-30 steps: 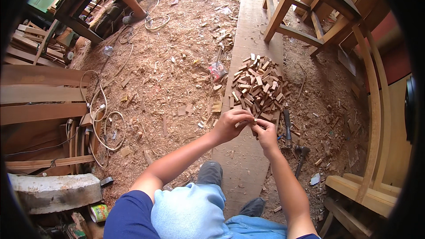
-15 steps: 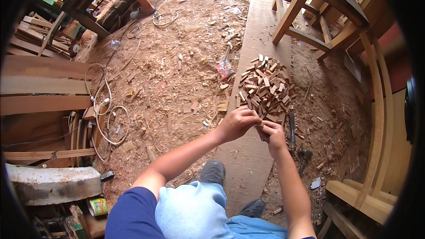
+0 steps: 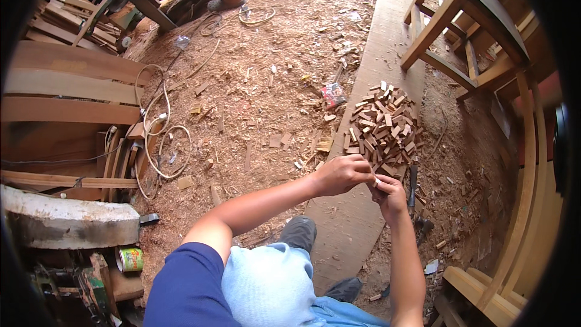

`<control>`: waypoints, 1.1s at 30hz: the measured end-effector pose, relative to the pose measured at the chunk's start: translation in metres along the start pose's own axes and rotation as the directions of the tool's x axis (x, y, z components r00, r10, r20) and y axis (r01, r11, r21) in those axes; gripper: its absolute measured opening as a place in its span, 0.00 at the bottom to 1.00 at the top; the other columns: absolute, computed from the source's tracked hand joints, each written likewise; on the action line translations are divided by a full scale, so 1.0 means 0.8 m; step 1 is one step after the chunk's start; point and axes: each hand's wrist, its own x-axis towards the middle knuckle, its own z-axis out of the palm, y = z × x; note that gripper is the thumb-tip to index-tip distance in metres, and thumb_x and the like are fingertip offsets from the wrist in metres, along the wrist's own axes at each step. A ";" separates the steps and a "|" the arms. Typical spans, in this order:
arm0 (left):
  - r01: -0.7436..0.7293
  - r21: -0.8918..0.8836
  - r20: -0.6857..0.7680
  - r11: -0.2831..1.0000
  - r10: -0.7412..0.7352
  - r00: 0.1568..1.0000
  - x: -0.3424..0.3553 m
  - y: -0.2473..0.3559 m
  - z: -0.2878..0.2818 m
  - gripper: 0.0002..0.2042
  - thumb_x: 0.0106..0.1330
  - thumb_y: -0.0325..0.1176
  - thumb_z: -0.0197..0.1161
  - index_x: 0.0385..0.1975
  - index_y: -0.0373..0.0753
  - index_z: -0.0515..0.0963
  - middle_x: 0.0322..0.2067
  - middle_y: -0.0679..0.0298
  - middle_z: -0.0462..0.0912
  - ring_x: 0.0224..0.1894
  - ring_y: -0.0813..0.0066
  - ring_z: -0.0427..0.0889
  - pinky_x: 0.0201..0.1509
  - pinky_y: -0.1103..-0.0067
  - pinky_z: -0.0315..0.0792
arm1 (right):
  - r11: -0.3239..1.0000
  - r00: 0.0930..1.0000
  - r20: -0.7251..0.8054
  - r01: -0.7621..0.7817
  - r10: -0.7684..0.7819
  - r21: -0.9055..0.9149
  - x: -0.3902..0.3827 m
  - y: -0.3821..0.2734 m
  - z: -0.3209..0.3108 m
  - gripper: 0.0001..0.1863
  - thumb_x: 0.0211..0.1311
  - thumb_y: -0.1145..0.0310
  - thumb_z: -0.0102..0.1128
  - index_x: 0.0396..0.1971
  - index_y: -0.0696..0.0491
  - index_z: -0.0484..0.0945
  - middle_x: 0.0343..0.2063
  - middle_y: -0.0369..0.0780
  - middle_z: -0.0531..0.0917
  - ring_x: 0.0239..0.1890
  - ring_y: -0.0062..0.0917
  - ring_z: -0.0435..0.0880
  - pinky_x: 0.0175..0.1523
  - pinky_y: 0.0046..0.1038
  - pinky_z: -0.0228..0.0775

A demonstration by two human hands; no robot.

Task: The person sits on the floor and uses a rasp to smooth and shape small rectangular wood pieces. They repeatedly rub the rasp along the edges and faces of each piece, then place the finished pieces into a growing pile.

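Note:
My left hand (image 3: 344, 175) and my right hand (image 3: 389, 197) meet just in front of a pile of small wooden blocks (image 3: 385, 122). Between their fingertips is a small wooden block (image 3: 376, 182), its pale end showing and the rest mostly hidden. The right fingers are closed round it. The left fingers are pinched together against its end; whether they grip anything else cannot be made out. The pile, brown with some pale pieces, rests on a long flat board (image 3: 339, 230) on the ground.
Right of the pile lie a dark-handled tool (image 3: 413, 183) and a hammer-like tool (image 3: 423, 227). A wooden chair (image 3: 466, 24) stands far right. Pale cable (image 3: 169, 151) coils beside stacked planks (image 3: 69, 112) on the left. Shavings cover the ground; another person's feet (image 3: 225, 3) show at the back.
The view has shifted, so the surroundings sit further right. Both hands stay together near the pile, and the pale end of the block now shows between the fingertips.

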 end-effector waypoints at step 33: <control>0.052 0.147 0.010 0.988 -0.054 0.998 -0.008 -0.003 0.009 0.09 0.59 0.30 0.68 0.39 0.44 0.89 0.39 0.65 0.84 0.48 0.66 0.85 0.47 0.72 0.85 | 0.991 0.999 -0.032 -0.035 0.039 0.127 -0.003 0.007 -0.016 0.14 0.70 0.72 0.60 0.52 0.57 0.84 0.36 0.30 0.86 0.31 0.15 0.79 0.33 0.22 0.64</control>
